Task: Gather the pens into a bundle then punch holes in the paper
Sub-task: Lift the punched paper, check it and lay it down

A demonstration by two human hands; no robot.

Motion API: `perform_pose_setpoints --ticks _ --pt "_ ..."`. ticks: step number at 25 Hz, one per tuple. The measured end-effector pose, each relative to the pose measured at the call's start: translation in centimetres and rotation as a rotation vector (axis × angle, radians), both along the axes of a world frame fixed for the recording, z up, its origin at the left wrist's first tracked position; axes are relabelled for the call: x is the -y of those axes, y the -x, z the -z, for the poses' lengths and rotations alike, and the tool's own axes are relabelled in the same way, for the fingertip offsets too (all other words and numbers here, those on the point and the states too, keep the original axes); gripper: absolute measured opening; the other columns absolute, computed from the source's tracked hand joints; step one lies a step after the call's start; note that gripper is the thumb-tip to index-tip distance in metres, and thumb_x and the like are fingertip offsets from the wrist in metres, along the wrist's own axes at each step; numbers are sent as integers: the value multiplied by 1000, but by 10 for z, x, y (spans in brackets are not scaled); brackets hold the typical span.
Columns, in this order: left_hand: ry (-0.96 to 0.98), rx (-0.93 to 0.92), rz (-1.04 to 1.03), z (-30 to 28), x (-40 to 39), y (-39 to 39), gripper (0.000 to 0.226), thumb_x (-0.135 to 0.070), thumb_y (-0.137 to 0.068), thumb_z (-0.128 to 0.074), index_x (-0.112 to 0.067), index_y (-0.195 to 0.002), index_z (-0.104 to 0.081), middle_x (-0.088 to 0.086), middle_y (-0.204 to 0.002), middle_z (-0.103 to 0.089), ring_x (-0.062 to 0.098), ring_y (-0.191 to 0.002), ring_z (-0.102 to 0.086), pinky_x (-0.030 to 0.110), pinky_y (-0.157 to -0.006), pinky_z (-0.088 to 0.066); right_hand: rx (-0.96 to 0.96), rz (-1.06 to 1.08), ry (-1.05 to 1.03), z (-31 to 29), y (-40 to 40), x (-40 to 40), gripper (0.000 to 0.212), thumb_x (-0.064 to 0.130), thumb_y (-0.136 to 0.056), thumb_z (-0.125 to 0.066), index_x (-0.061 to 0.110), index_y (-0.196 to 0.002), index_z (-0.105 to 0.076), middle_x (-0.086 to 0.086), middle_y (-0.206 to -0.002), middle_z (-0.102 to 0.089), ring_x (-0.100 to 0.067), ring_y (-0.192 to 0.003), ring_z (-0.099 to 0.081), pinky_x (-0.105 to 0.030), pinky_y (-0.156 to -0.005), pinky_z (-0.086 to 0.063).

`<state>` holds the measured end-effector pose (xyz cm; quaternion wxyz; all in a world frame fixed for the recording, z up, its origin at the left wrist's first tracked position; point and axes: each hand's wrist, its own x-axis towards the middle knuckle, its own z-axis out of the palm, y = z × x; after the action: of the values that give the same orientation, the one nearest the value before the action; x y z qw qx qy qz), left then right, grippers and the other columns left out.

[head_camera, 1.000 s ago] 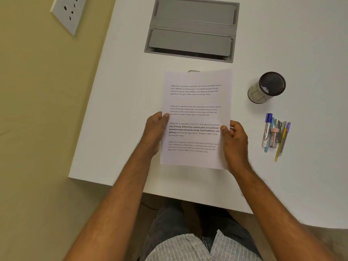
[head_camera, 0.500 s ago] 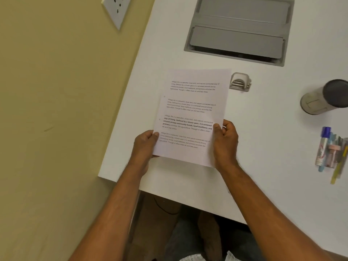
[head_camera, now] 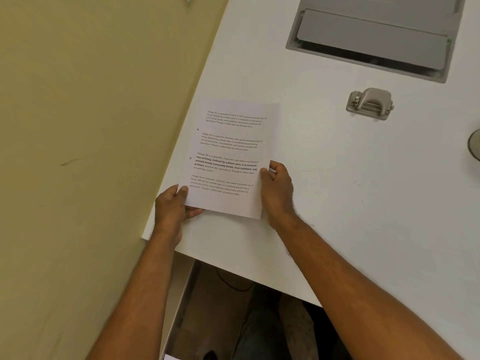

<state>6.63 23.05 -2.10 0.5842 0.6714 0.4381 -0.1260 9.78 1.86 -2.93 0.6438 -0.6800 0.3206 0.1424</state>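
A white printed sheet of paper lies low over the white table's near left corner, with two small holes showing along its left margin. My left hand pinches its lower left corner and my right hand pinches its right edge. A grey metal hole punch stands on the table up and to the right of the sheet, apart from both hands. The pens are outside the view.
A grey recessed cable hatch is set into the white table at the top right. The rim of a cup peeks in at the right edge. The table's left edge runs diagonally beside the yellow-green floor.
The paper, held in both hands, has moved left toward the table's corner. The view has swung left, so the hole punch came into sight and the pens and cup slid out to the right.
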Motion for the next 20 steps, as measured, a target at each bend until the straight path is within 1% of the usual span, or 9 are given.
perform_pose_setpoints --ticks 3,5,7,9,11,14,16,17,20 --pt "-21 15 -12 10 -11 -4 20 -21 -109 -52 -14 -120 -67 9 -118 -73 29 -102 -74 24 -60 -63 7 -75 59 7 3 4 23 23 -105 -46 28 -122 -62 13 -110 -72 -11 -102 -71 -33 -86 -61" --pt "-39 26 -10 18 -16 -5 22 -21 -108 -52 -12 -121 -67 10 -118 -73 30 -102 -74 25 -61 -63 26 -100 80 9 7 6 23 21 -105 -46 34 -114 -63 11 -107 -75 -13 -95 -74 -39 -84 -65" --pt "-62 58 -23 24 -21 -6 23 -22 -108 -53 -10 -121 -67 11 -119 -73 30 -101 -74 27 -62 -64 49 -121 88 11 12 6 25 19 -104 -47 38 -112 -62 10 -101 -76 -13 -87 -76 -39 -80 -66" --pt "-88 92 -66 30 -23 -7 24 -23 -106 -55 -8 -123 -66 11 -120 -72 28 -101 -74 29 -63 -65 57 -141 111 16 14 5 26 17 -103 -50 31 -120 -63 10 -99 -76 -13 -89 -76 -38 -82 -65" --pt "-98 127 -147 36 -22 -5 21 -23 -105 -57 -9 -118 -66 11 -117 -72 23 -92 -74 28 -62 -64 59 -166 151 21 14 3 27 17 -102 -53 29 -124 -63 10 -94 -75 -11 -89 -74 -39 -83 -64" --pt "-76 179 -274 43 -18 -1 17 -21 -104 -58 -12 -116 -66 12 -106 -73 20 -79 -71 28 -63 -63 67 -186 169 26 12 2 23 24 -99 -58 35 -119 -62 13 -87 -73 -3 -83 -70 -31 -74 -63" --pt "-78 196 -295 46 -17 1 13 -20 -105 -58 -14 -113 -67 9 -101 -73 19 -77 -71 28 -63 -63 66 -194 180 26 11 2 19 31 -98 -64 37 -115 -61 16 -86 -72 5 -82 -68 -15 -64 -54" --pt "-77 199 -294 47 -17 1 11 -19 -105 -58 -16 -111 -67 8 -99 -74 18 -75 -71 29 -63 -63 65 -202 191 26 10 2 17 33 -97 -65 37 -112 -60 18 -86 -71 8 -81 -66 -9 -60 -49" --pt "-82 183 -272 45 -18 -3 12 -17 -105 -58 -16 -112 -67 7 -97 -74 17 -72 -71 28 -63 -63 71 -216 196 25 10 2 14 30 -97 -67 36 -107 -59 22 -84 -70 10 -80 -66 -4 -58 -46"
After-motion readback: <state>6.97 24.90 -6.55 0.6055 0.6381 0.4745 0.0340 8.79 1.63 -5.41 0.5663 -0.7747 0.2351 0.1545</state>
